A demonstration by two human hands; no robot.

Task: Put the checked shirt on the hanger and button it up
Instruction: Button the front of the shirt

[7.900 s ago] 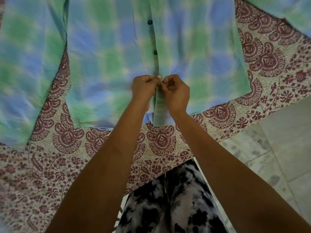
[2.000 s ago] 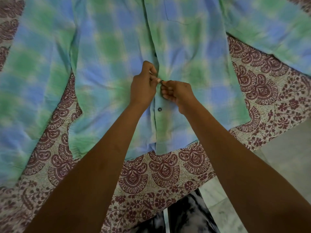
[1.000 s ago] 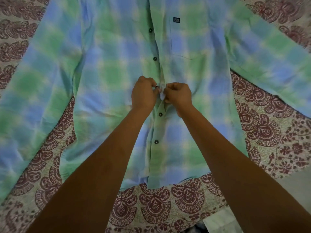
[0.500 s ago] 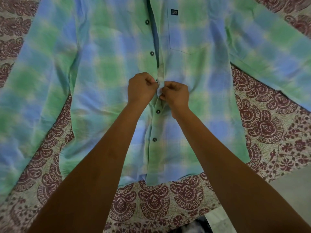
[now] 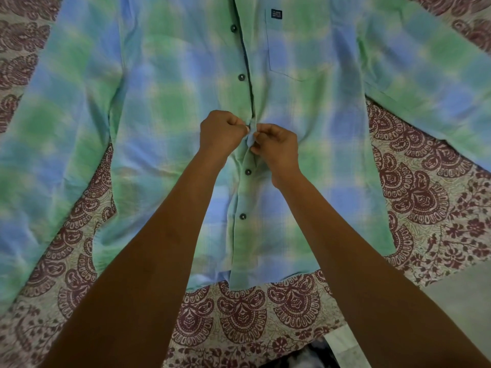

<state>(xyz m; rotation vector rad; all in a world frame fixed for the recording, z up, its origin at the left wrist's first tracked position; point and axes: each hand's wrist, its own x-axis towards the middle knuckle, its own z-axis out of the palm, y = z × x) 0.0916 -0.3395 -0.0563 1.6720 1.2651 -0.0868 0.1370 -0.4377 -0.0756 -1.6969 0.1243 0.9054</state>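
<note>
A cotton shirt in large soft green and blue checks lies face up and flat across a bed, filling the upper and middle picture, its long sleeves spread out towards nine o'clock and two o'clock. At the centre, both of the person's bare hands meet on the shirt's front opening. The left hand is clenched, its fingertips pinching the edge of the left front panel. The right hand, just beside it at three o'clock, has curled fingers nipping the buttonhole strip, and the two nearly touch. At six o'clock from the hands, two small dark round buttons sit fastened through the strip, one below the other. At twelve o'clock, two more dark buttons lie uncovered beside a narrow dark gap where the fronts stand apart. Towards one o'clock is a chest pocket with a small dark label at its top. Under the shirt lies a cream bedspread printed with maroon paisley and flowers. Pale grey floor shows at four o'clock.
</note>
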